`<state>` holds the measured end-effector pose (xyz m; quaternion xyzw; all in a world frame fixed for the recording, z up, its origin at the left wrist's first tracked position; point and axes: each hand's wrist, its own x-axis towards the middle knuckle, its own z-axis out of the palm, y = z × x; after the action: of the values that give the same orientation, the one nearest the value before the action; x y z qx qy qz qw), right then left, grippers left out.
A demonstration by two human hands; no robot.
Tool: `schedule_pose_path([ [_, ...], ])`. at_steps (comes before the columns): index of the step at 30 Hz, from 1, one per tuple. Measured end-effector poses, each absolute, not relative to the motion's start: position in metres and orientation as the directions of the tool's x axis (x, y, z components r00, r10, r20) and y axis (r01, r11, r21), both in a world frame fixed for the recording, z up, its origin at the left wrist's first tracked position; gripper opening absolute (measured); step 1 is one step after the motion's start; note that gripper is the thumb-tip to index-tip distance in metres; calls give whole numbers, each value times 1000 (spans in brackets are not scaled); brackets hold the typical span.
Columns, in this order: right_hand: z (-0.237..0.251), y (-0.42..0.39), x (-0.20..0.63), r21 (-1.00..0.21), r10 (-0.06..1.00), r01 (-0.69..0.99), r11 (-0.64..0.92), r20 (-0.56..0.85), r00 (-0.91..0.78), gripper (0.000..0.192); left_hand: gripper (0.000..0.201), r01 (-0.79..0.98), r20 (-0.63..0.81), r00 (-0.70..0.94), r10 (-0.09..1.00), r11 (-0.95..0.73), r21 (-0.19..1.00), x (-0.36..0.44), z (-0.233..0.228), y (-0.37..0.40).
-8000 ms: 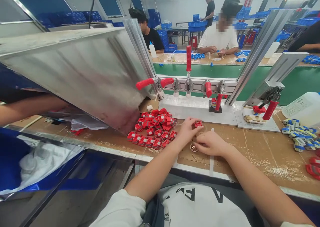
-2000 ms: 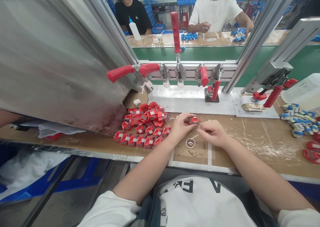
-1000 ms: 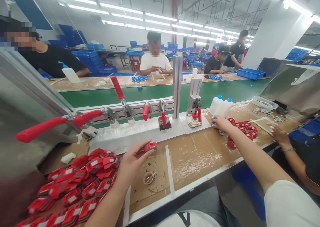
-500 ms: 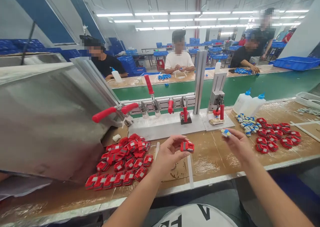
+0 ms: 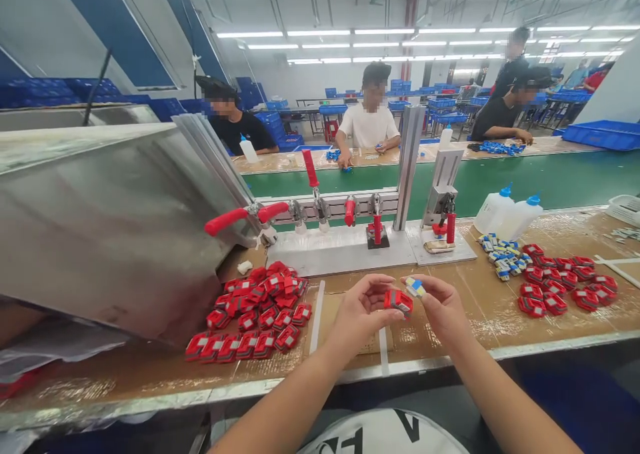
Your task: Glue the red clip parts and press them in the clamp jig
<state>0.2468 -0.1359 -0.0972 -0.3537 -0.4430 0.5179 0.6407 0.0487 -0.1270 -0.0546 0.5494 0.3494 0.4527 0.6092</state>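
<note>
My left hand (image 5: 367, 307) grips a red plastic housing (image 5: 399, 301) with a grey band, held above the bench's front part. Close beside it, my right hand (image 5: 443, 307) pinches a small blue, white and yellow block (image 5: 415, 287). The block is at the upper right edge of the housing; whether the two touch I cannot tell. On the left lies a heap of similar red housings (image 5: 257, 307). To the right are a pile of blue-and-white blocks (image 5: 504, 257) and a group of red housings (image 5: 565, 277).
Behind my hands stands a metal fixture (image 5: 320, 257) with red-handled toggle clamps, and a smaller clamp stand (image 5: 445, 207). White bottles (image 5: 495, 209) with blue caps stand at right. A metal box (image 5: 100, 227) takes up the left. Across the green belt (image 5: 525, 174), several people sit working.
My right hand has moved left with the block, up to the red housing. The left hand has shifted slightly right in view. A person opposite has reached an arm down toward the belt.
</note>
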Motion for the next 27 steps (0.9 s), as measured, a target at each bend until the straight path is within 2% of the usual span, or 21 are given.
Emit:
schedule_pose_path([
  [3,-87,-142,242,-954,975,-220,205,181,127,34,50,-7,193,261,946,-198,980,48,-55,-129],
  [7,-82,-148,234,-970,977,-167,175,150,154,31,41,219,399,218,890,-443,869,43,-56,-129],
  [11,-90,-149,224,-971,974,-168,169,138,180,32,30,388,587,324,742,-670,633,41,-56,-127],
  [16,-101,-147,206,-938,945,-304,167,65,320,35,32,466,733,457,505,-837,286,48,-59,-122],
  [20,-101,-146,203,-921,937,-350,173,45,347,38,30,494,729,541,418,-860,126,53,-56,-117],
  [24,-103,-145,215,-956,963,-265,127,55,262,46,27,485,642,671,372,-875,0,62,-44,-112],
  [27,-108,-140,229,-966,968,-222,132,77,240,49,26,408,557,776,297,-909,-85,74,-35,-102],
])
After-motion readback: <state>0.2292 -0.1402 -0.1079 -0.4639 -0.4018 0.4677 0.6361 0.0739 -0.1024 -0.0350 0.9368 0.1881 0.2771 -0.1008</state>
